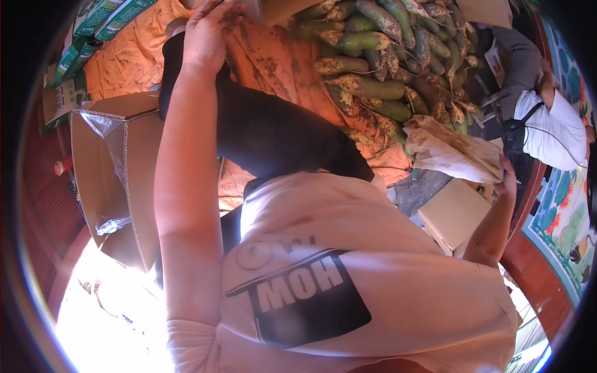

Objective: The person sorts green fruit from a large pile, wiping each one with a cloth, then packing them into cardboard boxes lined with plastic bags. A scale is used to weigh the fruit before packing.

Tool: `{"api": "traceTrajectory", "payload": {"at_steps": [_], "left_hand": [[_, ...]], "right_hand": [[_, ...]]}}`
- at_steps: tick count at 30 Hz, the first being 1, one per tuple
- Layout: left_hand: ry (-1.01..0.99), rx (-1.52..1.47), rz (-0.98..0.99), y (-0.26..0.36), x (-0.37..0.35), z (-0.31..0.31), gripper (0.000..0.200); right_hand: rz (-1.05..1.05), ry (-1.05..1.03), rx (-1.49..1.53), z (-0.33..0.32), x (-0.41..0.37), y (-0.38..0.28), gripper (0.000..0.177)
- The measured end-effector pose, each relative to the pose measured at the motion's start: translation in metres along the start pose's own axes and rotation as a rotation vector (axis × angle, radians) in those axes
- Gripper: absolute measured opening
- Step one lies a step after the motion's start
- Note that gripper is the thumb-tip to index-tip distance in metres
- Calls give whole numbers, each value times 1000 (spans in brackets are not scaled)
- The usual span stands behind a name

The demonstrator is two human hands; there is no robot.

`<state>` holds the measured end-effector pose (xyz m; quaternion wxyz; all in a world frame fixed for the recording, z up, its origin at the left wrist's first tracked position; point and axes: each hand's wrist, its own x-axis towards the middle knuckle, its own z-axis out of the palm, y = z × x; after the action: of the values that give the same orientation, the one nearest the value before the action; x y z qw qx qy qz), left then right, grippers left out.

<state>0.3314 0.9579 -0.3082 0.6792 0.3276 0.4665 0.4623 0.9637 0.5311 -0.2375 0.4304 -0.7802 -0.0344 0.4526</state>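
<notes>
My right hand [509, 179] grips the near end of a stained, pale cloth [454, 149], which stretches left toward a heap of long green radishes [373, 87]. My left arm reaches straight forward. At the top edge of the head view, my left hand [212, 30] has its fingers partly extended, some cut off by the frame. I see nothing held in it. It is above my dark-trousered leg [273, 124], close to a piece of cardboard [283, 9].
An open cardboard box [102, 180] with clear plastic lining stands at my left. Green printed cartons [93, 37] lie beyond it. Orange sheeting [267, 62] covers the ground. A closed carton [457, 211] sits below the cloth. Another person [547, 124] is at the right by a painted wall.
</notes>
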Motion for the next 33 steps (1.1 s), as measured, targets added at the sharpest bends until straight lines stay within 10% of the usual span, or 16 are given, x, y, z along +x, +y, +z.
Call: {"api": "traceTrajectory", "payload": {"at_steps": [6, 11, 15, 18, 26, 33], "left_hand": [[-85, -5, 35, -19, 23, -26, 30], [-55, -19, 10, -15, 18, -10, 26], [-12, -10, -28, -9, 13, -5, 31], [-9, 3, -8, -9, 15, -10, 35], [-48, -10, -20, -12, 22, -8, 35], [-50, -3, 28, -16, 24, -25, 29]], "right_hand": [[465, 247, 118, -64, -25, 73, 31], [383, 307, 239, -61, -59, 78, 28], [147, 854, 338, -74, -8, 126, 27], [-16, 519, 402, -156, -2, 169, 29], [-199, 1275, 357, -143, -60, 137, 24], [-12, 1135, 311, -84, 32, 148, 20]]}}
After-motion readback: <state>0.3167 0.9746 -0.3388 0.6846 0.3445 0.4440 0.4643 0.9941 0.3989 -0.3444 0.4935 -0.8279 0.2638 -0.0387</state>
